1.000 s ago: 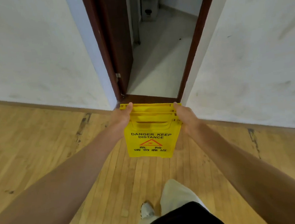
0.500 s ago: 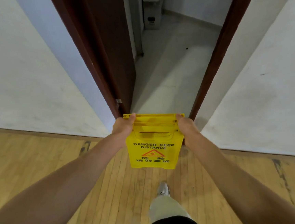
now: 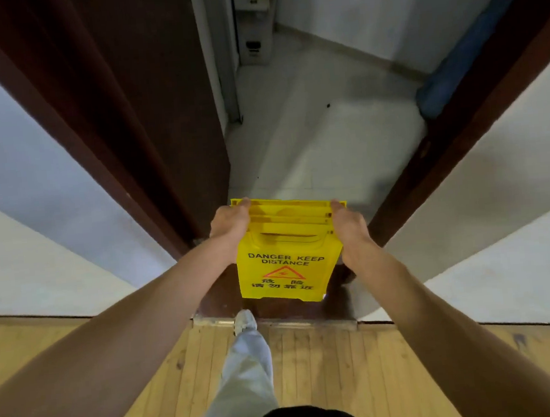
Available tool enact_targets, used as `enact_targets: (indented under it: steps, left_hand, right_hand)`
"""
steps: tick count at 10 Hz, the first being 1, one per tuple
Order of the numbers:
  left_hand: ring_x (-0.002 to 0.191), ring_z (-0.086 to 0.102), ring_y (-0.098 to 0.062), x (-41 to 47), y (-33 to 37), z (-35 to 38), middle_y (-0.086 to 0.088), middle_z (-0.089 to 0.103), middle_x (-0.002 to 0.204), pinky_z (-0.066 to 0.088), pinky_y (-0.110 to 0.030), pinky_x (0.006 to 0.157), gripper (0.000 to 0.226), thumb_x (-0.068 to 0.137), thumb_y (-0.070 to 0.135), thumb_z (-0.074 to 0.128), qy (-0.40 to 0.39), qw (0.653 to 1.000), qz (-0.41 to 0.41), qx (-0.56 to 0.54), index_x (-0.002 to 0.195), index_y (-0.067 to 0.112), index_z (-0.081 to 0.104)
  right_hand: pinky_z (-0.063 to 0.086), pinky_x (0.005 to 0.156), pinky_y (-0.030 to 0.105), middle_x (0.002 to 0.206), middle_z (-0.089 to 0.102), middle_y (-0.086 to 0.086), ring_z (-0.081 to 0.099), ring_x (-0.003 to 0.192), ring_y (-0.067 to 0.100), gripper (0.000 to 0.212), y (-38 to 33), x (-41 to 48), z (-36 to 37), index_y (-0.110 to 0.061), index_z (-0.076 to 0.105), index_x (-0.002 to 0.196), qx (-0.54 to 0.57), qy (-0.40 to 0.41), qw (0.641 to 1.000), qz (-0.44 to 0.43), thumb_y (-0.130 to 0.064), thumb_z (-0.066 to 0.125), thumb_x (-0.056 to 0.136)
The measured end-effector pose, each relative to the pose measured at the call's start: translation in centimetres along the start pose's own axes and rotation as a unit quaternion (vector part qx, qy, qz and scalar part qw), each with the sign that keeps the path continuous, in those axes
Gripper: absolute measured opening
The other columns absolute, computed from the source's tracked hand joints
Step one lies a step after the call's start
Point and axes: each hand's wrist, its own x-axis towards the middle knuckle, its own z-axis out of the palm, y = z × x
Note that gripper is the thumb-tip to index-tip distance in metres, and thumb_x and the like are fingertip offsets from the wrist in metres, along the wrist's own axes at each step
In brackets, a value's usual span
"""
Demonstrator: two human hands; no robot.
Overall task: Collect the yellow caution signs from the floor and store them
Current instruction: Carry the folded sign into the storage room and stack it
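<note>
A stack of folded yellow caution signs point(image 3: 285, 260) hangs in front of me, printed "DANGER KEEP DISTANCE" with a red warning triangle. My left hand point(image 3: 230, 224) grips the stack's top left corner. My right hand point(image 3: 350, 226) grips its top right edge. The signs are held upright above the dark door threshold point(image 3: 275, 308), off the floor. How many signs are in the stack cannot be told exactly; several top edges show.
A dark brown door point(image 3: 144, 103) stands open on the left, and the frame's right post point(image 3: 457, 102) is close. Beyond lies a pale tiled floor point(image 3: 310, 138) with a white appliance point(image 3: 253, 30) at the back. My foot point(image 3: 243, 320) touches the threshold.
I have walked forward from the wooden floor up to the doorway. The signs stay held in both hands the same way, now over the threshold.
</note>
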Motion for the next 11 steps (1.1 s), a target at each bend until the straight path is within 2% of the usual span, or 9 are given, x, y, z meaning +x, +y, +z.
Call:
enact_targets:
  steps: [1, 2, 3, 4, 5, 6, 8, 9, 11]
  left_hand:
    - [0.124, 0.052, -0.034, 5.6, 5.6, 0.4, -0.017, 0.054, 0.138, 0.042, -0.039, 0.104, 0.06, 0.091, 0.048, 0.051, -0.027, 0.999, 0.02, 0.015, 0.134, 0.005, 0.051]
    - [0.13, 0.048, -0.034, 8.5, 9.8, 0.3, -0.018, 0.049, 0.143, 0.039, -0.037, 0.104, 0.059, 0.095, 0.042, 0.047, -0.039, 0.998, 0.021, 0.041, 0.137, 0.002, 0.046]
    - [0.128, 0.05, -0.033, 14.1, 14.4, 2.0, -0.018, 0.052, 0.14, 0.041, -0.037, 0.105, 0.053, 0.096, 0.036, 0.049, -0.072, 0.992, 0.063, 0.08, 0.134, -0.001, 0.05]
    - [0.125, 0.054, -0.033, 18.1, 18.6, 4.0, -0.02, 0.056, 0.136, 0.043, -0.04, 0.104, 0.051, 0.095, 0.034, 0.051, -0.089, 0.991, 0.08, 0.054, 0.13, -0.003, 0.054]
    - [0.122, 0.056, -0.033, 21.1, 21.5, 6.2, -0.019, 0.058, 0.133, 0.045, -0.039, 0.101, 0.051, 0.094, 0.038, 0.053, -0.092, 0.99, 0.085, 0.069, 0.128, 0.0, 0.057]
    - [0.122, 0.054, -0.034, 25.5, 25.6, 10.0, -0.018, 0.056, 0.134, 0.044, -0.038, 0.1, 0.055, 0.094, 0.044, 0.049, -0.101, 0.986, 0.083, 0.101, 0.129, 0.002, 0.055]
    - [0.121, 0.054, -0.033, 31.1, 33.7, 17.8, -0.017, 0.056, 0.134, 0.043, -0.033, 0.093, 0.05, 0.094, 0.037, 0.05, -0.102, 0.986, 0.069, 0.112, 0.13, 0.003, 0.054]
    - [0.112, 0.059, -0.033, 33.4, 37.9, 21.4, -0.016, 0.062, 0.125, 0.044, -0.032, 0.084, 0.048, 0.088, 0.037, 0.052, -0.11, 0.984, 0.071, 0.119, 0.122, 0.004, 0.059]
    - [0.112, 0.058, -0.033, 36.2, 44.4, 26.3, -0.015, 0.062, 0.125, 0.046, -0.038, 0.096, 0.055, 0.085, 0.045, 0.053, -0.134, 0.978, 0.089, 0.131, 0.123, 0.006, 0.06]
  right_hand:
    - [0.042, 0.099, 0.036, 0.126, 0.056, 0.007, 0.052, 0.106, 0.017, 0.061, -6.4, -0.2, 1.8, -0.006, 0.049, 0.136, -0.05, 0.026, 0.998, -0.011, -0.048, 0.042, 0.092]
    - [0.039, 0.076, 0.028, 0.099, 0.051, 0.0, 0.046, 0.075, 0.013, 0.044, -11.0, -0.8, 2.9, -0.01, 0.049, 0.136, 0.002, 0.037, 0.999, -0.027, -0.034, 0.039, 0.101]
    - [0.049, 0.075, 0.032, 0.094, 0.056, 0.002, 0.054, 0.077, 0.015, 0.032, -13.8, 5.2, 4.3, -0.023, 0.052, 0.109, 0.008, 0.054, 0.998, -0.002, -0.048, 0.044, 0.091]
    - [0.046, 0.101, 0.052, 0.121, 0.062, 0.018, 0.061, 0.108, 0.034, 0.07, -16.6, 11.0, 4.5, -0.008, 0.06, 0.119, 0.048, 0.092, 0.995, 0.012, -0.06, 0.043, 0.075]
    - [0.048, 0.092, 0.039, 0.124, 0.06, 0.013, 0.06, 0.111, 0.034, 0.062, -19.1, 13.4, 4.6, -0.003, 0.055, 0.127, 0.074, 0.107, 0.991, 0.02, -0.051, 0.048, 0.088]
    - [0.048, 0.099, 0.045, 0.127, 0.06, 0.016, 0.059, 0.113, 0.035, 0.06, -22.4, 19.3, 3.7, -0.004, 0.055, 0.13, 0.097, 0.124, 0.987, 0.028, -0.048, 0.047, 0.09]
    - [0.045, 0.104, 0.048, 0.135, 0.058, 0.013, 0.056, 0.121, 0.034, 0.084, -28.0, 28.4, 1.1, -0.006, 0.053, 0.134, 0.125, 0.141, 0.98, 0.066, -0.061, 0.045, 0.07]
    - [0.042, 0.106, 0.042, 0.139, 0.054, 0.012, 0.052, 0.125, 0.033, 0.07, -31.2, 31.9, -0.6, -0.005, 0.049, 0.137, 0.14, 0.174, 0.971, 0.085, -0.054, 0.046, 0.087]
    - [0.041, 0.098, 0.037, 0.139, 0.054, 0.013, 0.052, 0.124, 0.033, 0.066, -35.3, 38.2, -3.4, -0.005, 0.05, 0.136, 0.144, 0.218, 0.961, 0.088, -0.054, 0.042, 0.092]
